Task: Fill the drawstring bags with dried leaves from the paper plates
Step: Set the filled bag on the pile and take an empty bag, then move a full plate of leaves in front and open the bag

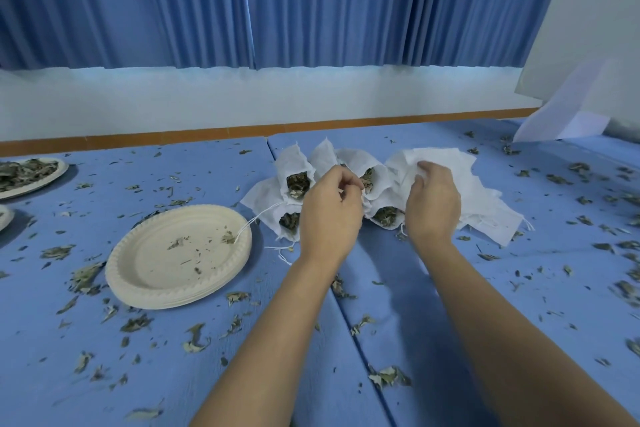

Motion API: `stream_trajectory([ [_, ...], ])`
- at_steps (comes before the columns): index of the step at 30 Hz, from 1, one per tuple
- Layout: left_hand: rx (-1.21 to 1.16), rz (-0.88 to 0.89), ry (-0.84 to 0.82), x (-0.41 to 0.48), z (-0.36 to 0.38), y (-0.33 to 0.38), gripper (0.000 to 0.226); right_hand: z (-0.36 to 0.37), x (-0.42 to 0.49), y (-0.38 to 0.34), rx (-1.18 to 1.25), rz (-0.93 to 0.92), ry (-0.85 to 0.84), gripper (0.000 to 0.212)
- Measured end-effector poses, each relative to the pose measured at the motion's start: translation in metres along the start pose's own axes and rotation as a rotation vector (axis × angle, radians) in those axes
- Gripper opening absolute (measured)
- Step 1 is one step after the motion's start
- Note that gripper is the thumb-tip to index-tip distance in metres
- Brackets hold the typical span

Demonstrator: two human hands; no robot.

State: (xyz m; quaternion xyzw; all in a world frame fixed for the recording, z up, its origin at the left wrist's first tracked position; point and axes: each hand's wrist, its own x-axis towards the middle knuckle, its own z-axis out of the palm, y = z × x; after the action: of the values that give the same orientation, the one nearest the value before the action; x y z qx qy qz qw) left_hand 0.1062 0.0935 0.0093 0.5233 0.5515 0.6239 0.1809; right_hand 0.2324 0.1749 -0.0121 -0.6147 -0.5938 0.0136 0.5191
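Fingers [348, 184] of my left hand [329, 218] are curled in close, thumb against forefinger, right at the mouth of a filled bag [375, 184]; whether they pinch cloth or string I cannot tell. My right hand [433, 208] grips the top of the empty bags [485, 208], with white cloth bunched under the fingertips.

More filled bags huddle around my left hand, mouths open, dried leaves [298, 184] dark inside. One bag's string [256, 218] trails onto the stack of paper plates [145, 274] just to the left, which holds only crumbs. Well off to the left sits another plate [59, 174], heaped with leaves.

The blue worktop [207, 180] is littered all over with loose leaf bits [195, 343] (thickest near me and along the right side). A brown strip [207, 132] edges its far side, then a white wall [207, 100] and pleated blue curtains [173, 3]. Folded white paper [571, 107] leans at the far right corner.
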Motion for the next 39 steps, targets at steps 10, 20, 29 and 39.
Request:
stream_trajectory([
  [10, -0.106, 0.002, 0.212, 0.008, -0.06, 0.02, 0.025, -0.013, -0.017, -0.113, 0.673, -0.206, 0.107, 0.029],
  [20, 0.122, 0.056, 0.308, -0.016, -0.164, -0.006, 0.056, 0.033, -0.118, -0.183, 0.536, -0.452, -0.396, 0.034],
  [29, 0.069, -0.203, 0.33, -0.027, -0.207, -0.042, 0.009, 0.05, -0.145, -0.174, 0.283, -0.545, -0.342, 0.02],
  [39, 0.168, -0.245, 0.413, -0.026, -0.202, -0.04, 0.012, 0.047, -0.142, -0.173, 0.537, -0.055, -0.706, 0.009],
])
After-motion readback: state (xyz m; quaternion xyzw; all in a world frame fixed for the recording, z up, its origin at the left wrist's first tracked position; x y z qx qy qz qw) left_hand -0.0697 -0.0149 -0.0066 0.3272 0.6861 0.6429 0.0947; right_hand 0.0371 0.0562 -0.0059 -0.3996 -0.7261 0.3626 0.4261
